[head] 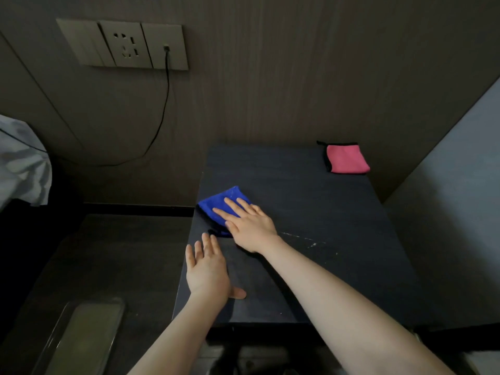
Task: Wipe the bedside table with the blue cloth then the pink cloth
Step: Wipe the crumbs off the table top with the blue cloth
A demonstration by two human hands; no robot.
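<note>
Blue cloth (pixel 220 205) lies folded near the left edge of the dark surface (pixel 311 212), abt midway front to back. Right hand (pixel 250 226) is pressed flat on it, fingers spread, palm down. It isn't gripping, just bearing on the cloth; its heel sits on the bare top just right of the cloth. Left hand (pixel 207 269) lies flat and released on the near left part of the top, fingers straight, holding nothing, close to the cloth's near end but whether it touches I can't tell.

Pink cloth (pixel 346 159) sits folded at the far right corner, well apart from both hands, untouched.

Handling, as a guess: both look like soft microfibre, light and limp, no stiffness, so it'll bunch or unfold if pushed from one edge. Best driven w/ a flat palm over the middle of the fold, pressure spread evenly; to lift, pinch through all layers at a corner or the dark-trimmed edge.

Orientation: blue cloth's long axis runs diagonal, near-left to far-right, its far corner aimed toward the back wall. Pink one lies roughly square to the top, black trim toward the left.

White streaks (pixel 305 239) show on the top right of the right wrist, prob. not wiped yet.
</note>
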